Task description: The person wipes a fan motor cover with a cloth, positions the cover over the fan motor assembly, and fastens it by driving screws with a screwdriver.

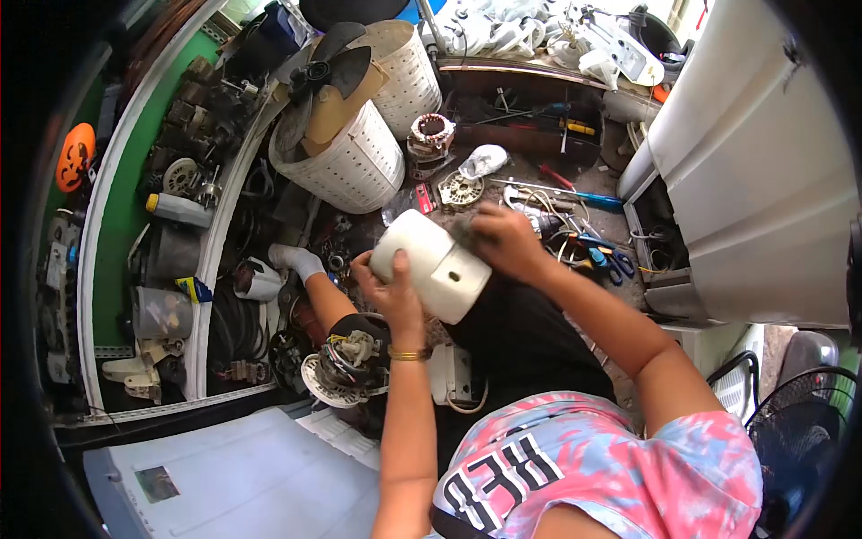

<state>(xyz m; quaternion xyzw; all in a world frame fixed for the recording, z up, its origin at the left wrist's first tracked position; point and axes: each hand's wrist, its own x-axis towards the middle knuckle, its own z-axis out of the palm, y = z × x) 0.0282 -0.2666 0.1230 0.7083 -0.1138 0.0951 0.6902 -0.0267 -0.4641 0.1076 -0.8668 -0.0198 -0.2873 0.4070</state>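
Note:
A white, rounded plastic housing (415, 242) with a small dark slot in its side is tilted over my lap. My left hand (388, 286) grips it from the left, thumb on the outer wall. Against its upper right edge, my right hand (510, 241) closes on a dark wad (465, 235), too blurred to name exactly. Below my left hand, an exposed fan motor (350, 359) with loose wires sits near my leg. A copper-wound stator (431, 135) and a round, slotted metal end cover (461, 189) lie beyond the housing.
Scissors (620, 263), a blue screwdriver (597, 198) and cables lie to the right on the floor. Behind stand a perforated white tub (359, 162) with a black fan blade (337, 67) and a dark toolbox (521, 121). Shelves (211, 287) hold parts at left; a white panel (763, 162) rises at right.

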